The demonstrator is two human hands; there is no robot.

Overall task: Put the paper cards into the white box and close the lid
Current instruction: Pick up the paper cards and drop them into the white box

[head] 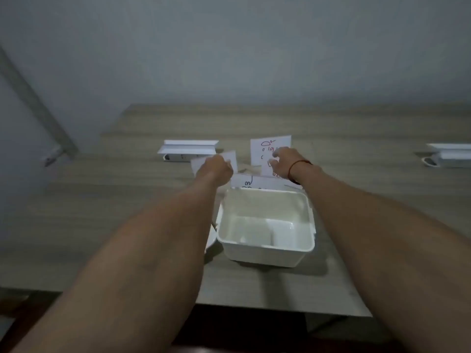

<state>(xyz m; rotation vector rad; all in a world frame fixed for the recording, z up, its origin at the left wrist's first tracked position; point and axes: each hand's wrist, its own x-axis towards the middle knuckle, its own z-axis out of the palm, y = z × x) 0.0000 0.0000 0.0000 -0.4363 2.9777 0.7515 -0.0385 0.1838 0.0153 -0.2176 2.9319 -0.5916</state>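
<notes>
An open white box (266, 253) stands on the wooden table near me, with nothing in it. Its lid (210, 240) shows as a white sliver at the box's left side, mostly hidden by my left forearm. Beyond the box lie several paper cards with handwriting. My left hand (215, 169) is closed on a blank-looking card (229, 156). My right hand (285, 161), with a red string at the wrist, rests with spread fingers on a card with red writing (267, 146). Another card (257, 180) lies just behind the box's far rim.
A white power strip housing (187, 150) sits on the table (102, 212) at the back left, a similar one (448, 155) at the far right edge. A grey wall rises behind the table. The table's front edge runs just below the box.
</notes>
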